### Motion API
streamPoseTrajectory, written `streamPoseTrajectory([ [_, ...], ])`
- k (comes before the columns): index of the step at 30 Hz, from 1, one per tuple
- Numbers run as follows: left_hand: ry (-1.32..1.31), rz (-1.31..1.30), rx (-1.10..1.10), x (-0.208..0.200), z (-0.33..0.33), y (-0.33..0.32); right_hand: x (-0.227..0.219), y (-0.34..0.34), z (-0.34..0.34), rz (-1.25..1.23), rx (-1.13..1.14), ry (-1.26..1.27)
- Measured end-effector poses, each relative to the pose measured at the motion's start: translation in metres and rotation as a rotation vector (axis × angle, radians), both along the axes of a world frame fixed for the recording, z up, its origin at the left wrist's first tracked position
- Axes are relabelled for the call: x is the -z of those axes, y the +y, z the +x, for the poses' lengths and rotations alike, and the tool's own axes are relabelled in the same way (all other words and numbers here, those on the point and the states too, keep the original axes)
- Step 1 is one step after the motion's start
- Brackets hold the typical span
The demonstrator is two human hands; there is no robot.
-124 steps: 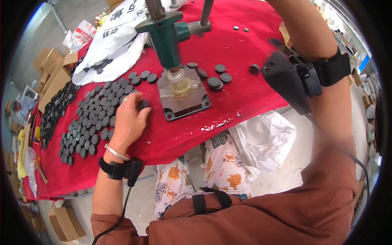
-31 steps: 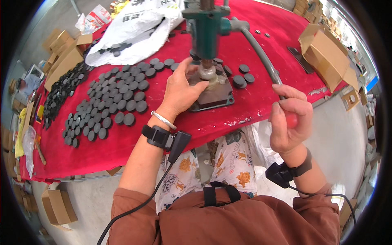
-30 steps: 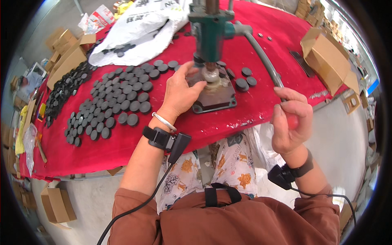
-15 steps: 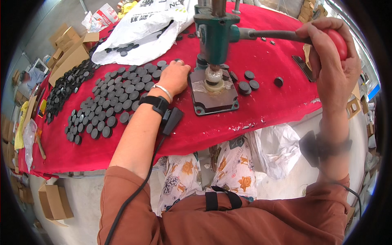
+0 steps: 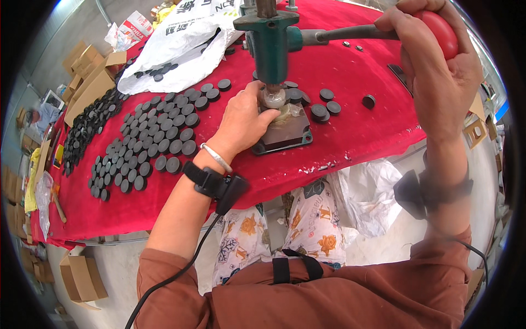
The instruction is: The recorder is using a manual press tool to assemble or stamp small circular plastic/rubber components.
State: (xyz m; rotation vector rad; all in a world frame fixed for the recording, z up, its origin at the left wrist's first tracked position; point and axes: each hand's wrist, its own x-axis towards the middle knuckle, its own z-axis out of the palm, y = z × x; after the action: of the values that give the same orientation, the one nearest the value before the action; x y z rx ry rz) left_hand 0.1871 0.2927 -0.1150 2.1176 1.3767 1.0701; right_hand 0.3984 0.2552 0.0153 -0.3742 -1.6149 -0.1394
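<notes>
A green hand press [image 5: 269, 52] stands on a dark base plate [image 5: 282, 134]. My right hand [image 5: 438, 77] wraps round the red ball knob [image 5: 440, 35] of its lever [image 5: 356, 33]. At the clear round die [image 5: 287, 111] under the ram, my left hand [image 5: 244, 118] curls its thumb and fingers inward. The ram hides its fingertips, so I cannot make out what they hold. Just right of the ram shows a black disc [image 5: 294, 96]. Several more black discs [image 5: 319, 112] lie right of the base, and a lone black disc [image 5: 369, 101] sits farther right.
Left of the press, many black discs [image 5: 148, 134] cover the red cloth [image 5: 230, 189]. Beyond them are a heap of small black parts [image 5: 90, 120] and a white sack [image 5: 175, 49]. Cardboard boxes [image 5: 90, 90] stand at the far left. A person [image 5: 45, 116] is in the background.
My left hand has moved right from the spread discs to the press die. The disc seen in the die before now appears displaced to its right. My right hand keeps its grip on the knob.
</notes>
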Motion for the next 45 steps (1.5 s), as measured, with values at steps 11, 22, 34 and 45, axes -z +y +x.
streamPoseTrajectory([
  [11, -0.085, 0.05, -0.025, 0.023, 0.001, 0.008, 0.02, -0.04, 0.016, -0.164, 0.318, -0.245],
  [22, -0.227, -0.033, -0.001, 0.02, 0.001, 0.002, 0.1, -0.051, 0.014, -0.164, 0.132, -0.151],
  [34, 0.781, 0.14, -0.41, 0.031, -0.072, 0.083, -0.012, -0.028, 0.015, -0.259, 0.241, -0.181],
  [45, 0.039, -0.069, -0.03, 0.001, -0.05, 0.017, -0.032, 0.006, 0.006, -0.256, -0.088, -0.107],
])
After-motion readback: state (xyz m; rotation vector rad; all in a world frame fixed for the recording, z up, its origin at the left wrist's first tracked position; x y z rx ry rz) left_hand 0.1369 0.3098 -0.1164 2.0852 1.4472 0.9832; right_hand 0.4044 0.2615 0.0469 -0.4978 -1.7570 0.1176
